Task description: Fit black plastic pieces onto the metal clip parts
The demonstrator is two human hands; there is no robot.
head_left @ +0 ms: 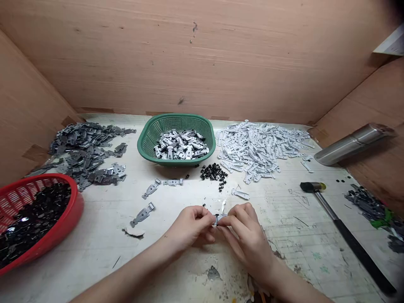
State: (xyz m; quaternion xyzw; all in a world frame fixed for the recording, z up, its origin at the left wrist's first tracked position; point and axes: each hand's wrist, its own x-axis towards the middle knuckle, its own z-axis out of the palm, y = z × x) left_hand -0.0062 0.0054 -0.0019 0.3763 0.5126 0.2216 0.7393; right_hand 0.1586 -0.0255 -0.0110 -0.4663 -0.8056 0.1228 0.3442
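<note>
1. A small metal piece (217, 219) sits low in the middle of the frame, pinched between the fingertips of the left hand (191, 227) and the right hand (244, 233).
2. It looks grey and silvery, short and narrow; only a sliver shows between the fingers, so its full shape cannot be told.
3. It is held just above the worn white tabletop, roughly level, with its length running left to right across the frame.
4. Both hands close around it from either side, thumbs and forefingers meeting at the piece.
</note>
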